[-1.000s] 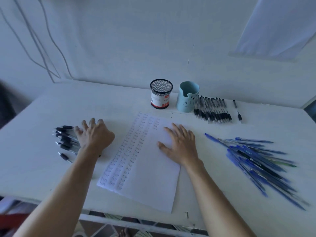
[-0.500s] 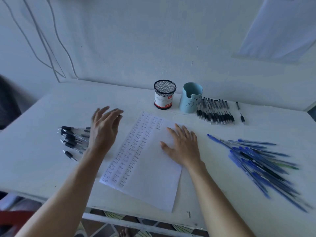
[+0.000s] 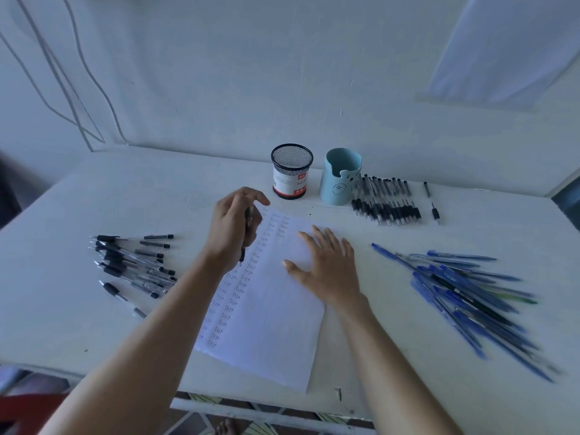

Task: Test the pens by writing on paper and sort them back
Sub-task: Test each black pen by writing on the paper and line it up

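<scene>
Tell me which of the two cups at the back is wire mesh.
The black cup, standing left of the pale blue cup. Its wall is mesh with a white and red label; the blue one is solid with a bear face.

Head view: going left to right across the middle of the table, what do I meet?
From the left: black pens → left hand gripping a pen → right hand flat on the paper → blue pens.
</scene>
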A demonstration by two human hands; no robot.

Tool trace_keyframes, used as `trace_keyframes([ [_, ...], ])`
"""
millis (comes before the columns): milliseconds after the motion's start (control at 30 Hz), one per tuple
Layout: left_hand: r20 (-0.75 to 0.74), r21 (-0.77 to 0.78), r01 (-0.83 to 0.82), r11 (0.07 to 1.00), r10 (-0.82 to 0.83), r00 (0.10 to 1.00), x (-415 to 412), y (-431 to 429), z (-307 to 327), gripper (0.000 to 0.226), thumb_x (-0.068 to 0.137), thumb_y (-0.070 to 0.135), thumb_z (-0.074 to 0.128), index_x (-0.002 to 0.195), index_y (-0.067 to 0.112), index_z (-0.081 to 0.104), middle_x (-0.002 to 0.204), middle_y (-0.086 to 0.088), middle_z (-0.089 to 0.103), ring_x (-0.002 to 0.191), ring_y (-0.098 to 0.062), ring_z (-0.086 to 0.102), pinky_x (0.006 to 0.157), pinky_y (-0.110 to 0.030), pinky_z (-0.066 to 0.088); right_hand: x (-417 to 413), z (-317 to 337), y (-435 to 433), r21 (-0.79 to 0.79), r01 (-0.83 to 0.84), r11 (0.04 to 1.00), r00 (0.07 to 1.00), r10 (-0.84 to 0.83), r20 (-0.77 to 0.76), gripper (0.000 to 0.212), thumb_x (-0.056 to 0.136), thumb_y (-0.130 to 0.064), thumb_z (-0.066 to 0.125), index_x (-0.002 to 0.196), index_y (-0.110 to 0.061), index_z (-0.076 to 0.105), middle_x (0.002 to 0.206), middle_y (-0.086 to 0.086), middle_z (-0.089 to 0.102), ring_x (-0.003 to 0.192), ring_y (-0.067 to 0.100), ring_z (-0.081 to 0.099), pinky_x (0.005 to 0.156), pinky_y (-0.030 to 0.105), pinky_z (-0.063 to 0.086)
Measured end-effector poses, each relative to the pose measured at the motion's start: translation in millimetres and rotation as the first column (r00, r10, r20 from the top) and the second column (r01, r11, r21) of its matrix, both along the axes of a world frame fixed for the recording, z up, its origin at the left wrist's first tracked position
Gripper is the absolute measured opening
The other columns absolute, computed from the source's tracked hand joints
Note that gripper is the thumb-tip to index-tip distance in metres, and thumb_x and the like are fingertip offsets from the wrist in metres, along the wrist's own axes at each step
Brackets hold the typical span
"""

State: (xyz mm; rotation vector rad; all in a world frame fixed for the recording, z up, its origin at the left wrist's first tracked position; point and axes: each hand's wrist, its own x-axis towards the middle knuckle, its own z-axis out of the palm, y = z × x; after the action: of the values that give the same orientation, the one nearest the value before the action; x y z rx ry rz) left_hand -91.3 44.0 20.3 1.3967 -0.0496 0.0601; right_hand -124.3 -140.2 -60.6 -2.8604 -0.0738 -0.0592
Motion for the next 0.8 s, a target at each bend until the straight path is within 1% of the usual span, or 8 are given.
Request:
trace_keyframes([
  [100, -0.085, -0.195, -0.005, 0.981, -0.012, 0.996, 7.6, -2.9, -1.9, 0.026, 0.094, 0.024, 0.044, 0.084, 0.015, 0.067, 0.064, -0.004, 0.046, 0.042, -0.013, 0.016, 0.043, -0.018, 0.015, -1.7, 0.6, 0.1, -0.016, 0.013, 1.000, 0.999, -0.013, 0.040, 0.091, 0.070, -0.084, 0.022, 0.146, -0.035, 0.038, 0.158, -0.004, 0.030, 0.148, 0.018, 0.019, 0.118, 0.049, 0.010],
  [167, -0.091, -0.204, -0.048, 0.978, 0.030, 0.995, 15.3, -5.5, -7.9, 0.019, 0.102, 0.026, 0.051, 0.094, 0.015, 0.065, 0.072, 0.000, 0.056, 0.040, -0.009, 0.020, 0.040, -0.018, 0.017, -2.4, 0.5, 0.1, -0.013, 0.013, 1.000, 0.997, -0.012, 0.082, 0.092, 0.070, -0.085, 0.026, 0.143, -0.031, 0.041, 0.153, -0.002, 0.035, 0.144, 0.019, 0.024, 0.117, 0.050, 0.014],
  [300, -0.157, -0.195, -0.165, 0.967, 0.136, 0.978, 26.5, -12.0, -20.4, 0.028, 0.096, -0.006, 0.046, 0.098, 0.010, 0.068, 0.060, -0.001, 0.049, 0.042, -0.011, 0.041, 0.041, -0.019, 0.028, 0.0, 1.9, -0.6, -0.009, -0.029, 1.000, 1.000, 0.029, 0.002, 0.098, 0.071, -0.086, 0.023, 0.150, -0.029, 0.029, 0.162, 0.000, 0.020, 0.152, 0.021, 0.004, 0.122, 0.048, 0.002],
  [400, -0.201, -0.364, -0.095, 0.926, 0.022, 0.979, 34.2, -10.4, -29.2, 0.027, 0.100, 0.012, 0.042, 0.110, 0.014, 0.067, 0.102, -0.004, 0.065, 0.074, -0.018, 0.064, 0.062, -0.025, 0.047, 2.3, 3.1, -1.0, -0.029, -0.051, 0.998, 0.998, 0.050, -0.032, 0.103, 0.070, -0.086, 0.016, 0.155, -0.027, 0.021, 0.166, 0.002, 0.007, 0.153, 0.022, -0.005, 0.123, 0.048, -0.005],
  [467, -0.177, -0.379, -0.008, 0.925, -0.064, 0.982, 39.0, -10.8, -37.1, 0.041, 0.104, 0.035, 0.036, 0.114, 0.009, 0.067, 0.100, -0.009, 0.063, 0.074, -0.022, 0.062, 0.068, -0.032, 0.049, 3.1, 2.9, -0.9, -0.031, -0.054, 0.998, 0.998, 0.053, -0.043, 0.104, 0.071, -0.087, 0.017, 0.155, -0.026, 0.020, 0.167, 0.003, 0.006, 0.153, 0.023, -0.004, 0.123, 0.049, -0.005],
  [533, -0.213, -0.313, -0.013, 0.950, -0.057, 0.975, 43.3, -14.7, -41.3, 0.057, 0.107, 0.043, 0.030, 0.103, -0.001, 0.067, 0.086, -0.014, 0.065, 0.067, -0.026, 0.065, 0.066, -0.033, 0.051, 2.9, 3.3, -0.1, -0.018, -0.049, 0.999, 0.997, 0.048, -0.057, 0.106, 0.069, -0.087, 0.018, 0.155, -0.026, 0.020, 0.167, 0.003, 0.007, 0.153, 0.023, -0.002, 0.123, 0.049, -0.004],
  [633, -0.185, -0.177, 0.005, 0.984, -0.038, 0.982, 46.3, -20.5, -44.8, 0.033, 0.102, 0.022, 0.054, 0.081, -0.002, 0.061, 0.077, -0.015, 0.070, 0.072, -0.028, 0.072, 0.070, -0.030, 0.058, 3.2, 4.1, 0.2, 0.007, -0.042, 0.999, 0.997, 0.042, -0.059, 0.108, 0.066, -0.087, 0.018, 0.155, -0.026, 0.021, 0.166, 0.001, 0.009, 0.153, 0.022, 0.000, 0.123, 0.048, -0.004],
  [800, -0.060, 0.291, -0.013, 0.957, 0.031, 0.998, 50.5, -19.4, -52.1, 0.028, 0.079, 0.007, 0.082, 0.077, 0.003, 0.054, 0.064, -0.007, 0.061, 0.052, -0.017, 0.052, 0.050, -0.024, 0.043, 3.4, 5.0, -0.5, 0.038, -0.039, 0.999, 0.998, 0.040, -0.039, 0.108, 0.063, -0.088, 0.020, 0.153, -0.027, 0.025, 0.166, 0.000, 0.013, 0.153, 0.022, 0.004, 0.123, 0.048, -0.002],
])
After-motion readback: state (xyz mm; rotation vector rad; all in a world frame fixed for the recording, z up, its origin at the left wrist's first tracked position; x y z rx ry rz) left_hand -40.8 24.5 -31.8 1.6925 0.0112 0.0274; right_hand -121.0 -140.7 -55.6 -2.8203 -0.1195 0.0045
